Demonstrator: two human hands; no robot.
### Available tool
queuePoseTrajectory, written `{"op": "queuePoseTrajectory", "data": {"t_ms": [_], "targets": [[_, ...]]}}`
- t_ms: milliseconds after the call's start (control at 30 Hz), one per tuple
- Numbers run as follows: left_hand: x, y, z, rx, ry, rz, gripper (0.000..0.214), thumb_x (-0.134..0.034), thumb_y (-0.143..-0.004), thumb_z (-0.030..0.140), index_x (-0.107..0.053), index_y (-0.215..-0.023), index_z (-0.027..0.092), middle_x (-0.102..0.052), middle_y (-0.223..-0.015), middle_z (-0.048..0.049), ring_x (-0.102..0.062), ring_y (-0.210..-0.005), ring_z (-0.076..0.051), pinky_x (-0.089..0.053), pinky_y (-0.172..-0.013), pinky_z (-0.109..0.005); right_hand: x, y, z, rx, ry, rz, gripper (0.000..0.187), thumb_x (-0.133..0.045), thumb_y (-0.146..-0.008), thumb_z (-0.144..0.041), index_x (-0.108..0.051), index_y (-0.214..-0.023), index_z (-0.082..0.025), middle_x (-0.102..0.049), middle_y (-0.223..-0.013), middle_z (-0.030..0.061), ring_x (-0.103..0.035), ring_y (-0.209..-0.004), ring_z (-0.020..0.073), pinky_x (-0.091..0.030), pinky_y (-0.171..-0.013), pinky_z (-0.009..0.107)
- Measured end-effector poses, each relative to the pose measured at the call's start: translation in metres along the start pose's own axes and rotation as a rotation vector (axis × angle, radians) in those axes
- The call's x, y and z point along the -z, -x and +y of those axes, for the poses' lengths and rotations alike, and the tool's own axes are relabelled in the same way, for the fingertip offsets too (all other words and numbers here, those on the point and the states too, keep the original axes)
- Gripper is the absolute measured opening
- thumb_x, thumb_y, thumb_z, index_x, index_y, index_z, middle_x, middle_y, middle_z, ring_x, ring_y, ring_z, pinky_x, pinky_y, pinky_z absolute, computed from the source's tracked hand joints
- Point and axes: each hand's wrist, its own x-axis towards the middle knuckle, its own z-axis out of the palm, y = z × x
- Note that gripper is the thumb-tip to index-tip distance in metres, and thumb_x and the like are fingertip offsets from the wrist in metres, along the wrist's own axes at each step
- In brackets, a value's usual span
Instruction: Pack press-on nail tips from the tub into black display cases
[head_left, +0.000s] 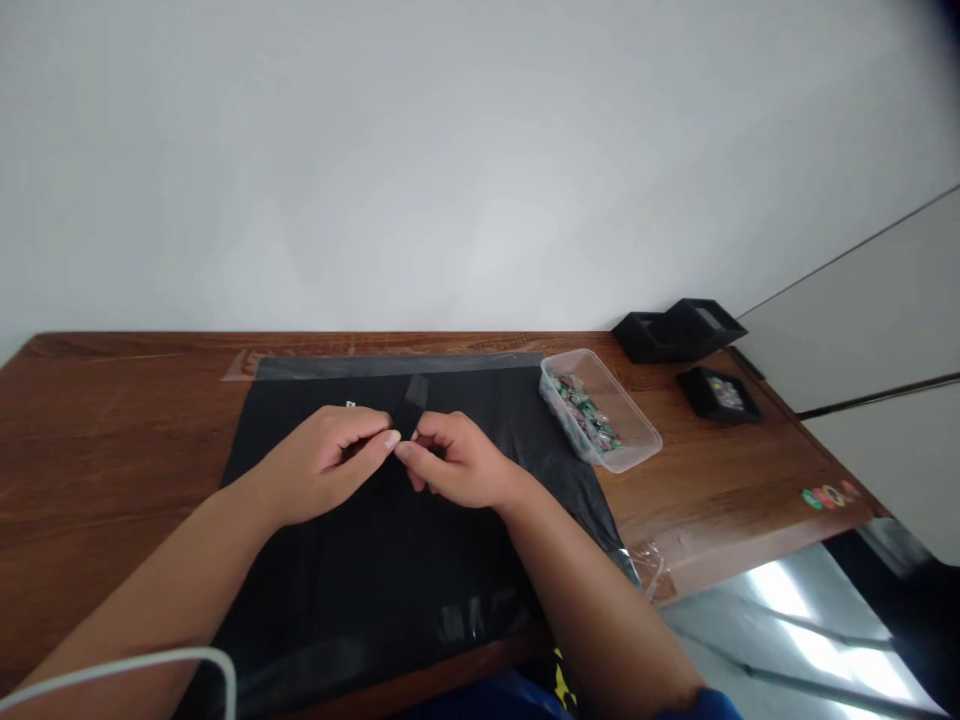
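My left hand (346,462) and my right hand (455,460) meet over a black plastic sheet (390,560). Between them is a small flat black strip (412,398), its upper end sticking up past my fingers. Thumb and forefinger of the left hand are pinched on its lower part. The right hand, fingers curled, pinches the same lower end from the other side. My fingertips hide that end, and the strip's exact kind does not show. A tiny white piece (350,404) lies on the sheet just beyond my left knuckles.
A clear plastic tub (634,440) with several small green and red wrapped pieces stands right of the sheet. Black bins (660,338) and a black tray (701,395) sit farther right on the wooden table (112,430). Colourful round pieces (829,496) lie near its right edge. A white cable (150,660) crosses lower left.
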Motion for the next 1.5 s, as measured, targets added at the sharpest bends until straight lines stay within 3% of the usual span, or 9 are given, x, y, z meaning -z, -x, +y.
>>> {"op": "queuePoseTrajectory", "data": {"t_ms": [67, 267, 400, 500, 633, 900, 1100, 1300, 1500], "targets": [[-0.003, -0.001, 0.003, 0.024, 0.081, 0.007, 0.039, -0.044, -0.099, 0.029, -0.036, -0.062, 0.020, -0.033, -0.056, 0.0066, -0.034, -0.051, -0.009, -0.029, -0.052, -0.025, 0.001, 0.001, -0.002, -0.026, -0.119, -0.021, 0.033, -0.065, -0.094, -0.041, -0.052, -0.071, -0.020, -0.057, -0.052, -0.0062, -0.048, -0.042, 0.0063, -0.035, -0.044, 0.017], [-0.017, -0.002, 0.003, 0.057, 0.272, 0.042, 0.044, -0.044, -0.100, 0.034, -0.055, -0.061, 0.017, -0.037, -0.052, 0.0058, -0.035, -0.049, -0.009, -0.027, -0.048, -0.023, -0.002, -0.002, 0.000, -0.157, -0.332, -0.042, 0.046, -0.073, -0.083, -0.060, -0.057, -0.071, -0.019, -0.049, -0.043, -0.0096, -0.041, -0.036, 0.0054, -0.030, -0.038, 0.016], [-0.022, -0.001, 0.002, 0.106, 0.314, 0.051, 0.045, -0.043, -0.101, 0.038, -0.060, -0.064, 0.016, -0.044, -0.054, 0.0043, -0.040, -0.050, -0.009, -0.031, -0.049, -0.023, -0.005, -0.004, 0.001, -0.181, -0.422, -0.020, 0.049, -0.075, -0.079, -0.063, -0.057, -0.068, -0.018, -0.049, -0.042, -0.0093, -0.039, -0.036, 0.0045, -0.028, -0.038, 0.017], [-0.023, 0.000, 0.001, 0.103, 0.286, 0.074, 0.046, -0.043, -0.100, 0.037, -0.057, -0.062, 0.016, -0.041, -0.053, 0.0049, -0.038, -0.049, -0.009, -0.030, -0.049, -0.023, -0.002, -0.005, 0.000, -0.187, -0.479, -0.055, 0.048, -0.077, -0.078, -0.061, -0.057, -0.068, -0.018, -0.048, -0.041, -0.0102, -0.038, -0.034, 0.0040, -0.028, -0.038, 0.017], [-0.026, 0.000, 0.001, 0.084, 0.276, 0.108, 0.045, -0.044, -0.098, 0.035, -0.049, -0.057, 0.018, -0.033, -0.053, 0.0061, -0.033, -0.049, -0.008, -0.027, -0.048, -0.024, 0.002, -0.004, -0.001, -0.184, -0.497, -0.085, 0.045, -0.081, -0.076, -0.055, -0.058, -0.068, -0.018, -0.048, -0.041, -0.0106, -0.039, -0.035, 0.0041, -0.031, -0.039, 0.017], [-0.035, 0.004, -0.001, 0.128, 0.486, 0.049, 0.044, -0.044, -0.099, 0.039, -0.044, -0.059, 0.019, -0.039, -0.050, 0.0055, -0.034, -0.045, -0.008, -0.028, -0.044, -0.023, 0.002, -0.002, -0.005, -0.227, -0.553, -0.090, 0.043, -0.086, -0.072, -0.048, -0.057, -0.063, -0.017, -0.057, -0.046, -0.0055, -0.045, -0.034, 0.0048, -0.028, -0.034, 0.015], [-0.037, 0.001, 0.007, 0.100, 0.440, 0.115, 0.044, -0.046, -0.096, 0.035, -0.036, -0.057, 0.021, -0.034, -0.050, 0.0057, -0.031, -0.046, -0.008, -0.026, -0.044, -0.023, 0.001, -0.001, -0.005, -0.181, -0.550, -0.055, 0.045, -0.086, -0.072, -0.043, -0.052, -0.057, -0.017, -0.049, -0.044, -0.0079, -0.035, -0.036, 0.0025, -0.025, -0.036, 0.015], [-0.034, 0.001, 0.012, 0.077, 0.490, 0.061, 0.040, -0.044, -0.098, 0.030, -0.038, -0.059, 0.020, -0.032, -0.054, 0.0063, -0.030, -0.048, -0.008, -0.026, -0.045, -0.022, 0.002, -0.001, -0.004, -0.172, -0.555, -0.101, 0.046, -0.085, -0.073, -0.045, -0.051, -0.057, -0.017, -0.049, -0.044, -0.0075, -0.035, -0.037, 0.0027, -0.026, -0.038, 0.016], [-0.030, 0.000, 0.020, 0.054, 0.514, 0.114, 0.042, -0.046, -0.100, 0.030, -0.046, -0.059, 0.018, -0.035, -0.054, 0.0061, -0.031, -0.049, -0.008, -0.026, -0.047, -0.023, 0.005, 0.000, -0.003, -0.138, -0.478, -0.066, 0.045, -0.083, -0.076, -0.043, -0.049, -0.059, -0.018, -0.049, -0.045, -0.0075, -0.037, -0.039, 0.0038, -0.029, -0.040, 0.016]]}}
